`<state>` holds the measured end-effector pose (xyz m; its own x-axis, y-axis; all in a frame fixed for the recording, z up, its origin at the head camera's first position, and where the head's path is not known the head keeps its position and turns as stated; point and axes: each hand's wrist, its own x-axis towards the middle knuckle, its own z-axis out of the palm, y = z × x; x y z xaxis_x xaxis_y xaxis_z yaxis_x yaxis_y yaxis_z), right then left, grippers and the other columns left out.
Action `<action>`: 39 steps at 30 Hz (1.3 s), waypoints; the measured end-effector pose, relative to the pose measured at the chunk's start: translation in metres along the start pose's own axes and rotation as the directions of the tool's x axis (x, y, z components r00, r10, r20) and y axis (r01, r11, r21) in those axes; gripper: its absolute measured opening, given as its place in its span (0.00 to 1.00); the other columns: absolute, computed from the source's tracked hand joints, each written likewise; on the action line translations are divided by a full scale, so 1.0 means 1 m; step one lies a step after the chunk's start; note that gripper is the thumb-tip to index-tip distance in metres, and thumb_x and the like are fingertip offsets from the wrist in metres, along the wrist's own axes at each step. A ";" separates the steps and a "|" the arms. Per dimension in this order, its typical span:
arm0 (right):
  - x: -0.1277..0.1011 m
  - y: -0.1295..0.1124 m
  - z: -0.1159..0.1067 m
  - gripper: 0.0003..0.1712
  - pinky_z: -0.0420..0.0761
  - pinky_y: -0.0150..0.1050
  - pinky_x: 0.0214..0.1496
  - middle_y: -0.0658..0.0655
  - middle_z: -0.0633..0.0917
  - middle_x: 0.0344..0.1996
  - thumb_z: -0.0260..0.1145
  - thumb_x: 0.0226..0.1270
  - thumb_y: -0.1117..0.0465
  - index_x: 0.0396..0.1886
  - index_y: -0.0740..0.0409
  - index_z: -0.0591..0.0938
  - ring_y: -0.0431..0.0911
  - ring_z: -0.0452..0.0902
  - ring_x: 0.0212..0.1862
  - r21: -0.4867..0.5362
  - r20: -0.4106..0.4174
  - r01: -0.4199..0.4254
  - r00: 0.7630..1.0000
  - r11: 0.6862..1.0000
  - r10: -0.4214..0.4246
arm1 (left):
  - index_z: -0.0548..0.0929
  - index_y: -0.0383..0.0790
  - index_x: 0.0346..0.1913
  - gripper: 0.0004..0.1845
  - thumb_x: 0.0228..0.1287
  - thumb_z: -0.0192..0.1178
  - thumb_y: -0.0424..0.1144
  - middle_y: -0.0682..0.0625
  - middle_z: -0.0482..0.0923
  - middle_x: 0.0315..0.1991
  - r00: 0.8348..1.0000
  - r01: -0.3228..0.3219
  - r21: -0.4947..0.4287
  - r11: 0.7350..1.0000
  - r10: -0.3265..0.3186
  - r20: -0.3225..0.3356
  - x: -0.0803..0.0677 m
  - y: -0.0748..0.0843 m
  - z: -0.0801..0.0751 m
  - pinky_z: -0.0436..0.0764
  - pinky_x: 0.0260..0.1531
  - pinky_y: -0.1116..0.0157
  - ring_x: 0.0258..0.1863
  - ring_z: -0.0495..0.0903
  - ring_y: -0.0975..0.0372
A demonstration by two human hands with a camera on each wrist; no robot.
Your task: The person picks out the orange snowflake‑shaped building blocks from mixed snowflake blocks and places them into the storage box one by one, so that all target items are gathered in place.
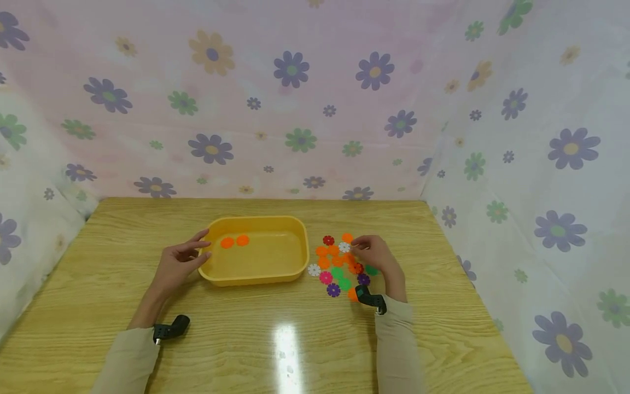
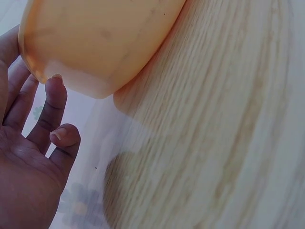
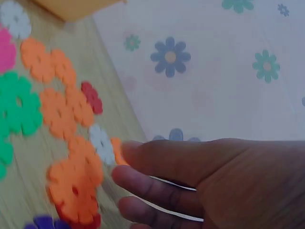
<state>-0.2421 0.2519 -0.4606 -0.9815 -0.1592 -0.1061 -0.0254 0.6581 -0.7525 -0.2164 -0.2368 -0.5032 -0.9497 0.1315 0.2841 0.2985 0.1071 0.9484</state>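
My left hand (image 1: 179,261) is at the left end of a yellow plastic tray (image 1: 256,280), its relaxed fingers reaching over the rim. In the left wrist view some fingertips meet the tray's edge (image 2: 102,71) while the others stand off it, loosely bent. Two orange notched discs (image 1: 243,240) lie inside the tray toward the back left. To its right, my right hand (image 1: 375,253) hovers over a spread of flower-shaped notched plastic discs. Its fingertips are apart, right by a white disc (image 3: 101,144) and an orange disc (image 3: 119,151), with nothing seen between them.
Loose discs between the tray and the right forearm include green (image 1: 344,284), pink (image 1: 326,278), purple (image 1: 333,290), red (image 1: 328,240) and more orange ones, some overlapping. All rest on a wood-grain table (image 1: 221,339). Flower-print cloth (image 1: 295,109) hangs behind and at both sides.
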 end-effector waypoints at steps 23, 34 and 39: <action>-0.009 0.019 -0.011 0.15 0.83 0.46 0.46 0.63 0.87 0.39 0.73 0.63 0.69 0.48 0.71 0.85 0.51 0.83 0.41 -0.045 0.169 0.039 0.985 0.998 -0.030 | 0.81 0.17 0.54 0.16 0.68 0.64 0.26 0.54 0.77 0.68 1.000 0.008 0.001 1.000 -0.008 -0.008 -0.001 0.000 0.000 0.77 0.39 0.76 0.58 0.79 0.75; -0.006 0.025 -0.011 0.10 0.81 0.39 0.40 0.62 0.87 0.35 0.70 0.67 0.70 0.46 0.71 0.86 0.45 0.82 0.33 -0.015 0.164 0.045 0.986 0.999 -0.042 | 0.81 0.18 0.54 0.16 0.68 0.65 0.27 0.48 0.75 0.69 1.000 0.004 0.041 0.999 -0.004 -0.014 0.000 0.001 0.001 0.77 0.38 0.77 0.55 0.80 0.75; -0.004 0.028 -0.012 0.11 0.81 0.39 0.41 0.63 0.86 0.35 0.69 0.68 0.69 0.47 0.72 0.85 0.46 0.82 0.34 -0.001 0.178 0.057 0.982 0.998 -0.056 | 0.81 0.17 0.54 0.16 0.68 0.65 0.27 0.49 0.76 0.69 1.000 0.009 0.042 0.999 -0.008 -0.018 -0.001 0.002 0.001 0.77 0.37 0.76 0.55 0.80 0.75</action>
<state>-0.2407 0.2799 -0.4736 -0.9290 -0.3244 -0.1780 -0.0816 0.6488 -0.7566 -0.2150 -0.2356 -0.5015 -0.9536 0.1130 0.2791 0.2940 0.1493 0.9441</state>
